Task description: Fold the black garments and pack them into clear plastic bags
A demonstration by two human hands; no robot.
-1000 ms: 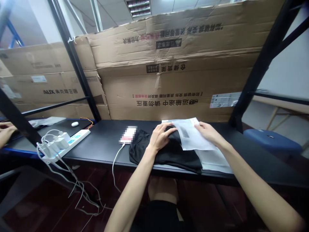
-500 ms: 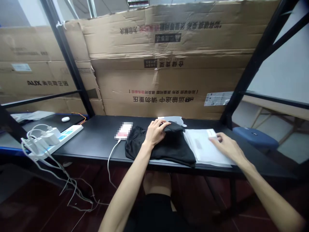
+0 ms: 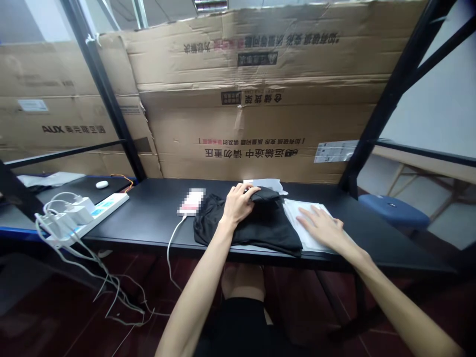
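Observation:
A black cloth garment (image 3: 269,230), folded and rumpled, lies near the table's front edge. My left hand (image 3: 238,202) is on its upper part, fingers curled over a raised fold of the fabric; the fingertips are partly hidden. To the right, white translucent plastic bags (image 3: 297,225) lie flat, partly tucked beneath the garment. My right hand (image 3: 322,225) rests palm down on these bags with its fingers spread. Another pale plastic piece (image 3: 273,185) sticks out behind the garment.
The black table (image 3: 148,213) is backed by a tall cardboard sheet (image 3: 253,119). A phone (image 3: 192,202) with a white cable lies left of the garment. Farther left, a power strip (image 3: 107,206) carries chargers with hanging cables. A blue stool (image 3: 394,210) stands at the right.
My right hand has moved left from the bags' right edge and now lies spread on top of them. The bags' right edge has folded inward. My left hand stays on the garment.

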